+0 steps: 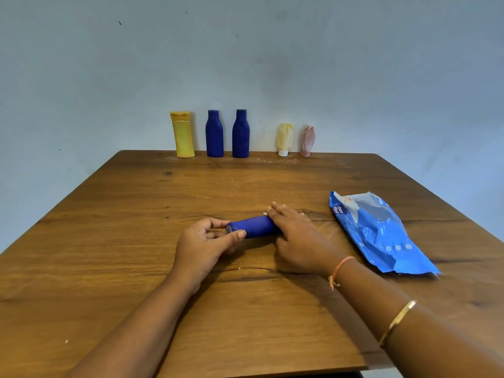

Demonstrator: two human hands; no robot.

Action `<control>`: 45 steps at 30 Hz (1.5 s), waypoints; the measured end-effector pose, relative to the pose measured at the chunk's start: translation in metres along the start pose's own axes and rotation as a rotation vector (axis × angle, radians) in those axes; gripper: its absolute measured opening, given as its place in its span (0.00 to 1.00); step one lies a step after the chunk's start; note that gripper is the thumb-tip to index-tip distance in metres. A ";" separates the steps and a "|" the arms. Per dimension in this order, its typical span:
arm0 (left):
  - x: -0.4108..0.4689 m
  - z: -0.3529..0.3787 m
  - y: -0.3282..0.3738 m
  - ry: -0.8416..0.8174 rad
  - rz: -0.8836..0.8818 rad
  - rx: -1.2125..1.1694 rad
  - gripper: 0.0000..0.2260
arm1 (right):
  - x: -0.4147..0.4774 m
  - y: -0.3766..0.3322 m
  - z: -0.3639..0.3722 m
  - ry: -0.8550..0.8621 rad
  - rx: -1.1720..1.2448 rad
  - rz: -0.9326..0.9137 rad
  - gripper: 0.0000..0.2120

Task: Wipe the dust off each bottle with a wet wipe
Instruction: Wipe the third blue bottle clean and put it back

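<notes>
A dark blue bottle lies sideways just above the middle of the wooden table, its neck pointing left. My left hand pinches the neck end between thumb and fingers. My right hand wraps over the bottle's base end; a small white bit shows at its fingertips, and the rest of the wipe is hidden under the hand. Along the far edge stand a yellow bottle, two dark blue bottles, a pale yellow tube and a pink tube.
A blue wet wipe pack lies flat on the table to the right of my right hand. A pale blue wall stands directly behind the row of bottles. The table's near edge runs below my forearms.
</notes>
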State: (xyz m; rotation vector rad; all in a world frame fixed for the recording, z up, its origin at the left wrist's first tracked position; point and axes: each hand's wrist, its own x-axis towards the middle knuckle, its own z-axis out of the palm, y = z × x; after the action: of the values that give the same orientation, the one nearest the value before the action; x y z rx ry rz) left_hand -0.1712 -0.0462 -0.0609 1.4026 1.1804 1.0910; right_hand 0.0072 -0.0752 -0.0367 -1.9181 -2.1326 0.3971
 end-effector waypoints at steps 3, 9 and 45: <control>0.002 -0.002 -0.001 0.000 0.020 0.053 0.12 | 0.000 0.001 -0.005 -0.020 -0.027 -0.007 0.28; -0.004 -0.005 0.003 -0.122 0.127 0.185 0.20 | 0.005 0.001 -0.022 -0.109 -0.028 -0.015 0.24; 0.003 -0.002 -0.009 -0.010 0.219 0.167 0.12 | -0.022 -0.061 0.026 0.039 -0.084 -0.276 0.36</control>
State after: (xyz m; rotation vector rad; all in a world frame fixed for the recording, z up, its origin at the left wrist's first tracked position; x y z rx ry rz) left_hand -0.1743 -0.0419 -0.0698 1.6960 1.1522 1.1550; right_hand -0.0561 -0.1044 -0.0394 -1.6229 -2.3777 0.2164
